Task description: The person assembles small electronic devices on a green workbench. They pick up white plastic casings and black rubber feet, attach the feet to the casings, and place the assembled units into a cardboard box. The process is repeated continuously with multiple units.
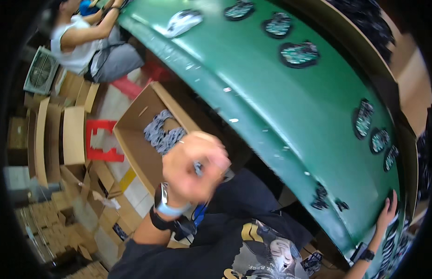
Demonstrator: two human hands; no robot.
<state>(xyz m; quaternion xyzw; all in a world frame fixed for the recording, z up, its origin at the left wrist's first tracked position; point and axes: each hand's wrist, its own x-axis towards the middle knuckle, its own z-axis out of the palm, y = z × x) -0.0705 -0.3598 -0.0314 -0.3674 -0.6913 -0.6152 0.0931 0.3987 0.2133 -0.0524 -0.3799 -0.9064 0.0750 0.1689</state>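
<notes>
My left hand point(196, 166) is raised over the cardboard box point(132, 116) beside the table, its fingers curled and smeared by motion. A small grey patch shows between the fingers; whether it is held or lies behind cannot be made out. Grey looped pieces point(162, 132) lie in that box. Stretched to the far right, my right hand point(388, 211) has its fingers extended against the green table's right edge. Dark patterned pieces point(390, 242) lie just below it. Two small black pieces point(320, 197) lie on the table to its left.
Several dark, patterned flat bundles point(299, 54) and a whitish packet point(184, 22) lie on the green table point(253, 93). A long cardboard wall point(365, 46) borders its far side. Red stools point(102, 139) and open cartons point(74, 135) stand left. A seated person point(92, 42) works at upper left.
</notes>
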